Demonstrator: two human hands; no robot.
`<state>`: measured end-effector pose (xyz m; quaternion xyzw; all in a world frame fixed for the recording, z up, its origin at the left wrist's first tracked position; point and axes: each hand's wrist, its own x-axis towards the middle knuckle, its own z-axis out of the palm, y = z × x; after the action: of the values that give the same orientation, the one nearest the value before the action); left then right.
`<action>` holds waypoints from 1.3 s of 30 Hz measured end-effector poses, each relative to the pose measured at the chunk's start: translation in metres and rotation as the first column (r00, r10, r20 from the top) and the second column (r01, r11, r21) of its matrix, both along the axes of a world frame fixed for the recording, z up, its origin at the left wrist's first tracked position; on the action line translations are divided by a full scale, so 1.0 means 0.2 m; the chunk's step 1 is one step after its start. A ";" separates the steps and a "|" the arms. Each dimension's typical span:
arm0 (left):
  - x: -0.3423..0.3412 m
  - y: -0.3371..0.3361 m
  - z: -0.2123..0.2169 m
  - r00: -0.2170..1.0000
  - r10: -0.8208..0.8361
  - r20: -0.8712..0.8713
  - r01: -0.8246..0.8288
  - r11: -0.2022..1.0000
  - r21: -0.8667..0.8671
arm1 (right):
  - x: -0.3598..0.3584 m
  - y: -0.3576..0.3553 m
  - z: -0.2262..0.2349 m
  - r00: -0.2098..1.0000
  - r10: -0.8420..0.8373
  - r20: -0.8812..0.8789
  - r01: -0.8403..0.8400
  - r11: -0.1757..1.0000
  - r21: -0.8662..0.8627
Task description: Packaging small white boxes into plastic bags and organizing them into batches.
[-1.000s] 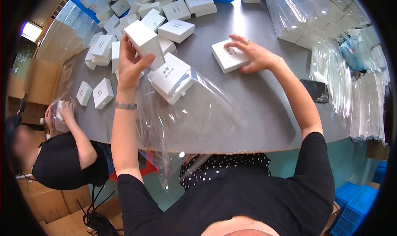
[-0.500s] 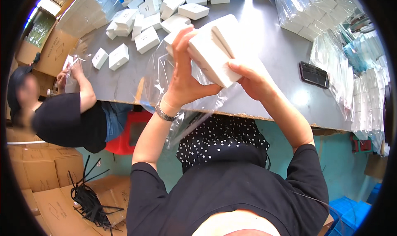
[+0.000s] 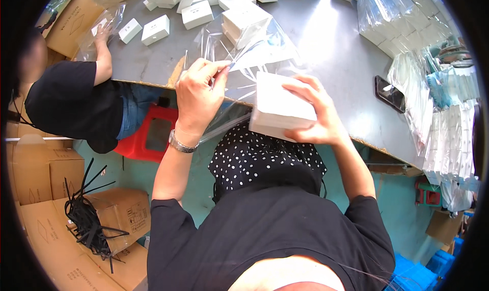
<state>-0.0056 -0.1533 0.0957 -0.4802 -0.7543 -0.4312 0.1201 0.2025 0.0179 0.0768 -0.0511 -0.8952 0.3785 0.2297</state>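
With its fingertips pinched together, my left hand holds the edge of a clear plastic bag at the table's front edge. White boxes sit stacked in or under the far end of the bag; the film makes it hard to tell which. My right hand grips a block of white boxes from the right side, fingers on top and thumb below. The block hangs at the table's near edge, just in front of my lap and close to the bag's near end. How many boxes make it up is unclear.
Loose white boxes lie across the far left of the grey table. A phone rests at the right, beside plastic-wrapped stacks of boxes. At the left, a co-worker handles another clear bag near a red stool.
My left hand has let go of the white boxes and taken the bag's edge. My right hand has brought the boxes down toward me. The co-worker's hand has moved farther away.
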 end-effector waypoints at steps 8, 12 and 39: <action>0.14 0.08 0.03 0.989 -0.036 -0.147 0.043 0.998 0.045 | -0.72 -0.09 -0.20 0.938 -0.223 -0.264 0.310 0.882 0.354; 0.24 0.18 -0.03 0.984 -0.131 -0.122 0.121 0.989 -0.088 | -0.93 -0.10 -0.35 0.808 -0.188 -0.559 0.482 0.757 0.442; -1.35 0.32 -0.19 0.989 0.121 0.088 -0.085 0.938 -0.335 | -0.84 0.93 0.30 0.855 0.506 0.116 -0.467 0.847 -0.255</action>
<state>-0.2764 -0.0890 0.0569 -0.4298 -0.8453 -0.3168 0.0196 0.0338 0.2035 0.1372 0.1196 -0.8486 0.5139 0.0378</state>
